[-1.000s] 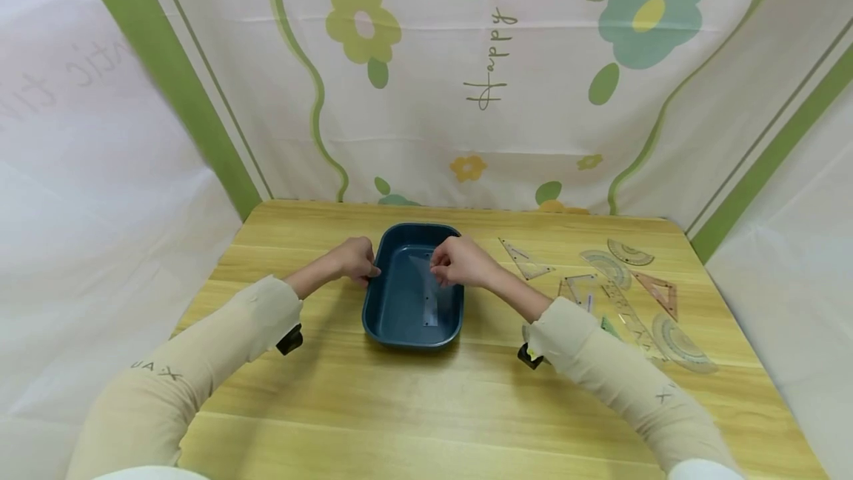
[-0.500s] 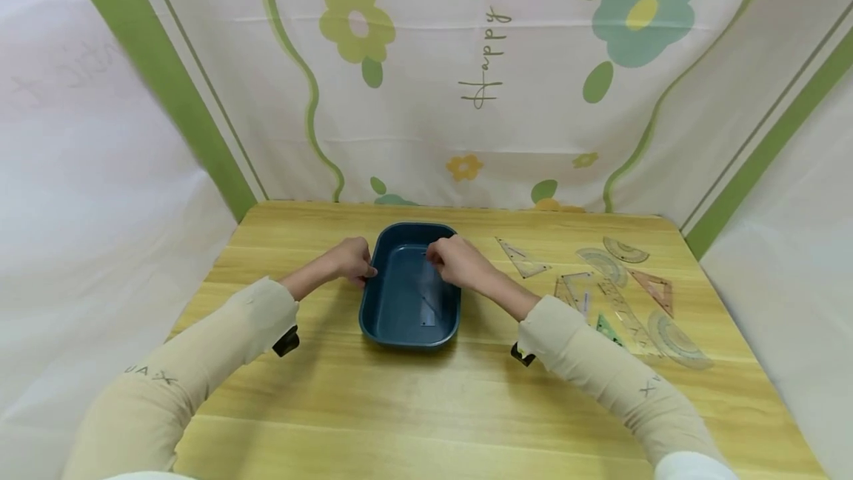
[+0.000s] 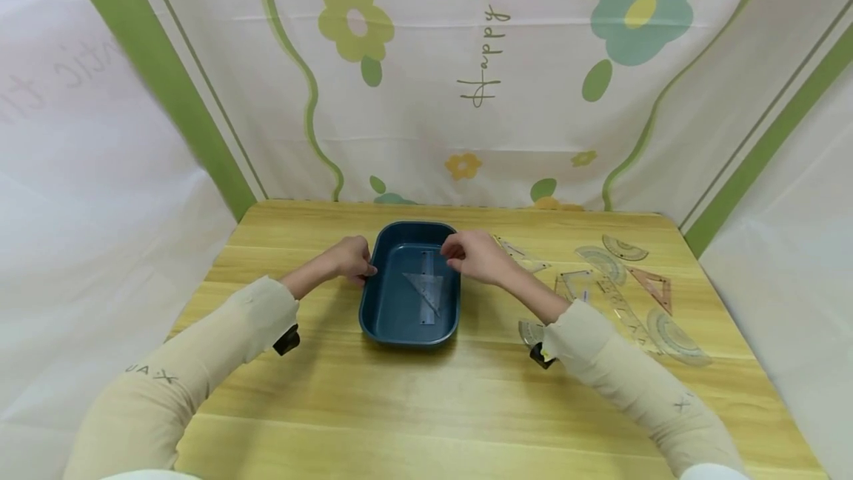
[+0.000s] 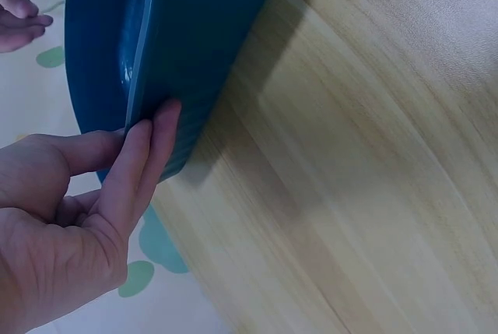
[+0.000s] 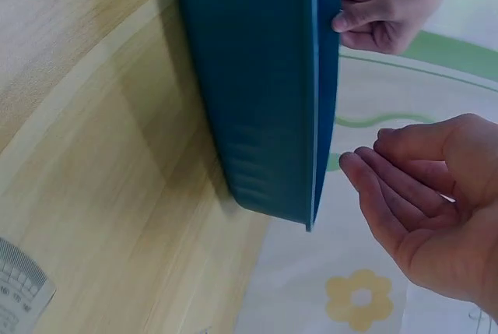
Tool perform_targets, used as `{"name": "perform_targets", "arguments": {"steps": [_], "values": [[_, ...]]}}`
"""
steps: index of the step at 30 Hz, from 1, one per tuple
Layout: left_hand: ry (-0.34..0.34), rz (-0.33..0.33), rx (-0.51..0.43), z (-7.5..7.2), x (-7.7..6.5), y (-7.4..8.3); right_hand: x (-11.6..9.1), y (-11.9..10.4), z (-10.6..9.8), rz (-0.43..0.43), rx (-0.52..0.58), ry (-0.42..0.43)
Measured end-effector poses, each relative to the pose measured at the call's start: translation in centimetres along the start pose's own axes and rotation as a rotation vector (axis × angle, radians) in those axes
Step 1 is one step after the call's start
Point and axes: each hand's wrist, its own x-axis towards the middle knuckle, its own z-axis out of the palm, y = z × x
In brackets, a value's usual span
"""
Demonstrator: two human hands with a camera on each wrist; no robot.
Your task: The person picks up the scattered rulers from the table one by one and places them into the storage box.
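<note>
Left grip (image 3: 352, 258) pinches tray (image 3: 406, 343); right grip (image 3: 476, 256) empty, loosely parted. Set square (image 3: 426, 287) looks placed; next, probably, another from bench (image 3: 426, 413).

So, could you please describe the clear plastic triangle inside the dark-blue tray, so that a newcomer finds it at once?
On the pale wooden table, find the dark-blue rounded rectangular tray. Inside, a clear straight plastic ruler lies lengthwise. The clear plastic triangle overlaps it and is the only triangle in the tray.

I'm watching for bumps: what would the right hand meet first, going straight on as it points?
Probably the blue tray, or the clear ruler lying inside it; the depth below the right hand is unclear.
</note>
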Motion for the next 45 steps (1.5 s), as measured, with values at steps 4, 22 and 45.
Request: {"name": "perform_targets", "arguments": {"steps": [4,22,45], "values": [[-0.006,-0.002,0.001,0.0,0.2,0.0,-1.2,0.4,-0.9,0.009,0.063,-0.003],[-0.001,0.003,0.037,0.1,0.2,-0.2,-6.6,4.1,-1.6,-0.002,0.139,-0.018],[-0.001,-0.005,0.007,0.0,0.0,0.0,-12.8,7.6,-0.5,0.053,0.063,-0.066]]}}
